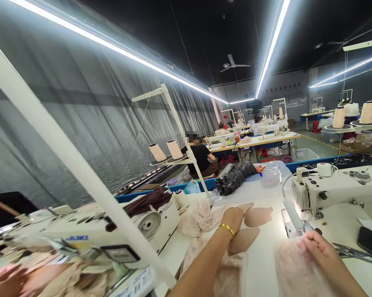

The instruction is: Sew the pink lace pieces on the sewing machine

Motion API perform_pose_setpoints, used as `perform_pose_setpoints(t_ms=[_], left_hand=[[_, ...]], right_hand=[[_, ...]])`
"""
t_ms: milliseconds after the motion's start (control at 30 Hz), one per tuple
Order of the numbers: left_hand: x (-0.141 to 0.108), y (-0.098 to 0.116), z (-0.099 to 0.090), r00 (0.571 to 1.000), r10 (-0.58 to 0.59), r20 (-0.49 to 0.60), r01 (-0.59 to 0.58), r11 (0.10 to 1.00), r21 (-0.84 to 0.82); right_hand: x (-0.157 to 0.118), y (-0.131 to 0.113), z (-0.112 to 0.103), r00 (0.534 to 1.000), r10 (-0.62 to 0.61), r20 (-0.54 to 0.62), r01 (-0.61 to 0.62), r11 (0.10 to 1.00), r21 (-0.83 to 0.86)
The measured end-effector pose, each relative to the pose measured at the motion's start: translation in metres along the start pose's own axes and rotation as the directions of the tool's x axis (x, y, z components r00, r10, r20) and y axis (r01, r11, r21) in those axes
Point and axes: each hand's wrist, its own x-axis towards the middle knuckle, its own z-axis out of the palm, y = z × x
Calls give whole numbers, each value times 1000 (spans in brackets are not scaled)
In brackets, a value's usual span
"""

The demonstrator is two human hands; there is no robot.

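My left hand (234, 218), a yellow-gold bracelet (227, 229) at its wrist, is curled over the flat, tan, rounded fabric pieces (258, 217) on the white tabletop (262, 258); its fingertips are hidden, so I cannot tell whether they grip one. Just beside it lies a crumpled heap of pale pink lace (201, 218). My right hand (318, 246) has thumb and finger closed on the upper edge of a sheer, pale pink fabric panel (289, 266), which lies on the tabletop near the needle end of the white sewing machine (343, 185). Dark metal scissors (356, 252) lie to the right of that hand, with a flat black rectangular object (371, 242) beyond. At the far left, a co-worker's hand (6, 281) rests by pink and beige cloth (77, 280) at another white machine (90, 235).
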Motion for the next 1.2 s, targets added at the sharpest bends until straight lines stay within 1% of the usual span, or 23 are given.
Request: perform_pose_setpoints(t_ms=[100, 167, 200, 267, 333, 400, 467, 533, 600, 667, 733, 800, 867, 900, 967, 1000, 1033, 1067, 1100, 1133, 1200], left_hand=[[-5, 8, -21, 995, -86, -51, 83, 994, -71], [-16, 19, -35, 989, -115, -94, 100, 984, -149], [-24, 27, -40, 989, -111, -96, 90, 976, -198], [-42, 46, -45, 998, -51, -39, 36, 948, -316], [-59, 68, -42, 998, 46, 53, -18, 899, -437], [-71, 88, -34, 986, 119, 115, -41, 849, -527], [-76, 102, -25, 978, 151, 143, -41, 813, -580], [-76, 111, -19, 975, 158, 155, -32, 795, -606], [-76, 115, -19, 972, 173, 161, -36, 784, -620], [-77, 117, -25, 956, 248, 158, -85, 748, -659], [-79, 120, -35, 907, 387, 164, -147, 658, -739], [-82, 125, -43, 832, 526, 174, -172, 544, -822], [-83, 129, -45, 766, 616, 186, -131, 432, -892], [-83, 130, -44, 744, 640, 190, -92, 380, -920], [-83, 129, -39, 719, 657, 226, 15, 311, -950], [-83, 127, -36, 716, 651, 254, 65, 300, -952], [-84, 123, -34, 714, 639, 285, 102, 308, -946], [-86, 119, -32, 714, 628, 311, 120, 327, -937], [-87, 115, -32, 722, 617, 311, 108, 344, -933], [-89, 111, -32, 741, 610, 280, 63, 352, -934], [-92, 106, -33, 793, 592, 143, -94, 351, -932]], right_hand=[[-1, -4, 0, 1000, 2, -1, -2, 1000, 16], [-3, -6, 0, 1000, 12, -2, -11, 999, 36], [-4, -7, 0, 1000, 19, -2, -19, 999, 49], [-6, -9, 1, 999, 40, -1, -40, 996, 82], [-9, -11, 2, 998, 61, 5, -61, 991, 118], [-11, -12, 2, 997, 67, 37, -72, 989, 132], [-11, -14, 2, 996, 39, 83, -48, 993, 111], [-10, -16, 1, 993, -6, 120, -2, 998, 64], [-10, -21, 0, 988, -43, 150, 41, 999, 14], [-12, -30, -3, 980, -58, 190, 64, 998, -24], [-18, -46, -6, 960, -73, 269, 95, 993, -71], [-26, -68, -8, 916, -91, 390, 160, 976, -148], [-33, -92, -11, 861, -84, 501, 219, 951, -217], [-35, -102, -12, 842, -64, 535, 219, 948, -231], [-38, -119, -16, 835, -19, 550, 183, 952, -244], [-37, -124, -19, 841, 0, 541, 166, 952, -258], [-36, -128, -21, 852, 13, 524, 157, 948, -278], [-34, -130, -23, 863, 17, 504, 159, 939, -304], [-31, -131, -25, 875, 11, 484, 170, 929, -329], [-29, -132, -27, 884, -3, 467, 189, 917, -352], [-24, -130, -27, 901, -76, 427, 263, 878, -400]])
